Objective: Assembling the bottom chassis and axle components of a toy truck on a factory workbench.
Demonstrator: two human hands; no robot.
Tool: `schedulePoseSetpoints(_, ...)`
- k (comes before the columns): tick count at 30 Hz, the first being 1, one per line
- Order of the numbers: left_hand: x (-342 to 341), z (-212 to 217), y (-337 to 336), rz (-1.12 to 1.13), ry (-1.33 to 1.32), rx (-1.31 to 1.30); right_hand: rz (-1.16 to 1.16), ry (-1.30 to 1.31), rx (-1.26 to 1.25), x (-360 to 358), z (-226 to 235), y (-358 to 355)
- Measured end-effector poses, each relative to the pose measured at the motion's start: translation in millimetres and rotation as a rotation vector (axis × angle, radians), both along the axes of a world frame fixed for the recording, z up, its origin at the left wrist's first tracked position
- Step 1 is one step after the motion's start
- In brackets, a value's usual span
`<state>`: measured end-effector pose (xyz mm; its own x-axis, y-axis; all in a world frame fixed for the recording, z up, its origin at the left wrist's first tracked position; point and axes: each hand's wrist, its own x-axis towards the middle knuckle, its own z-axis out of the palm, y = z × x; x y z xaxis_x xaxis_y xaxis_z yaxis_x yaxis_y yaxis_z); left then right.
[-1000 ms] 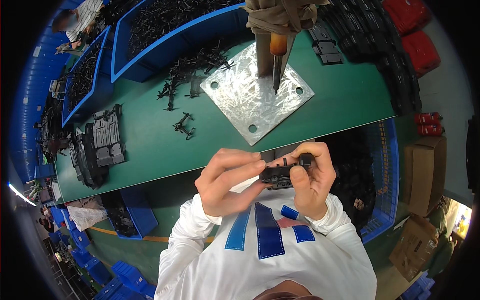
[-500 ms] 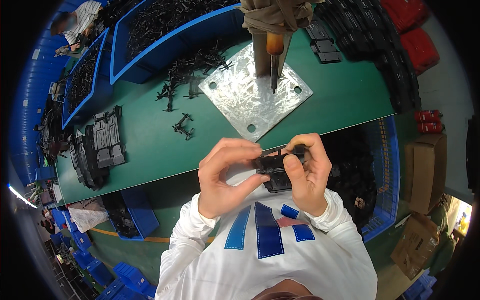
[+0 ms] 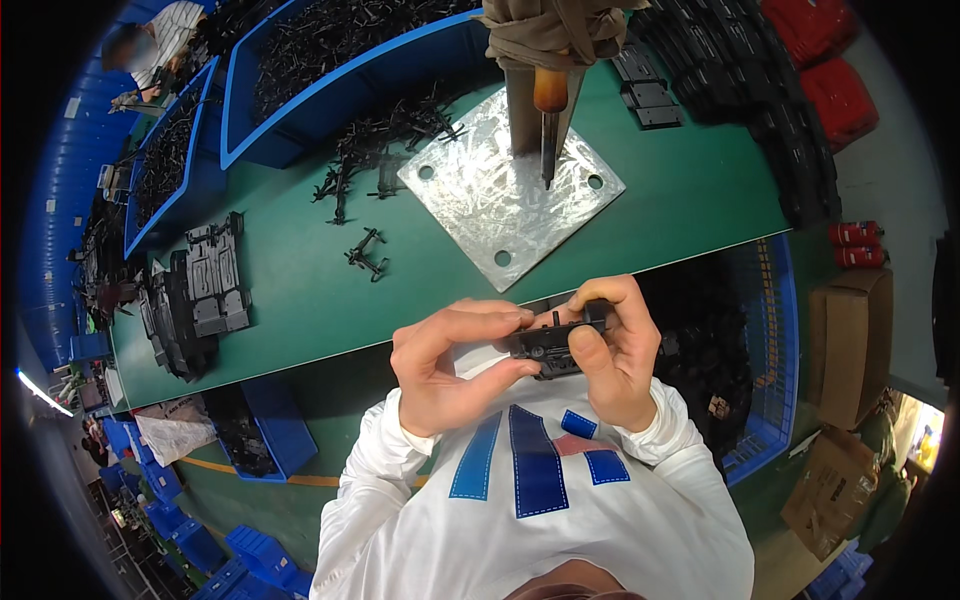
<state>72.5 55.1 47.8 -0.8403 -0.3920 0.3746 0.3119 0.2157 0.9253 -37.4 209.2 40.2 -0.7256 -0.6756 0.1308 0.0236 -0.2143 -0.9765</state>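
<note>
Between my two hands, just past the near edge of the green table, is a black plastic part (image 3: 552, 345) with a moulded, box-like body and a small upright peg. My left hand (image 3: 450, 362) grips its left end between thumb and fingertips. My right hand (image 3: 618, 350) wraps round the other end, thumb pressed on the face turned toward me. Those fingers hide much of the part. Beyond my hands a square metal plate (image 3: 490, 215) with corner holes lies on the table. Above it hangs a screwdriver-like tool (image 3: 549, 95) with a wooden-coloured handle and thin dark tip.
Small black frame pieces (image 3: 367, 253) lie on the green table (image 3: 290, 300), left of the plate. Blue bins (image 3: 300, 130) of black parts stand at the back left. Flat black panels (image 3: 217, 277) are stacked left, more (image 3: 745, 90) at right. A blue crate (image 3: 775, 350) sits below right.
The black part has tilted in my hands, so its face and peg show differently. My left fingers have shifted slightly down. The table things have not moved.
</note>
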Motion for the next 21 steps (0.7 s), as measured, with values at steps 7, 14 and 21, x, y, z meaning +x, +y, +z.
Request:
schedulePoseSetpoints(7, 3.8, -0.8, -0.4, 0.011, -0.004, 0.059, 0.195, -0.023, -0.062, -7.3, -3.1, 7.4)
schedulePoseSetpoints(14, 1.7, 8.8, 3.6, 0.031, -0.153, 0.199, 0.145, 0.068, -0.022, -10.8, -4.6, 6.8)
schedulePoseSetpoints(21, -0.6, 2.7, 10.8, 0.148, -0.197, 0.204, -0.195, 0.589, 0.119, -0.6, -6.7, -2.0)
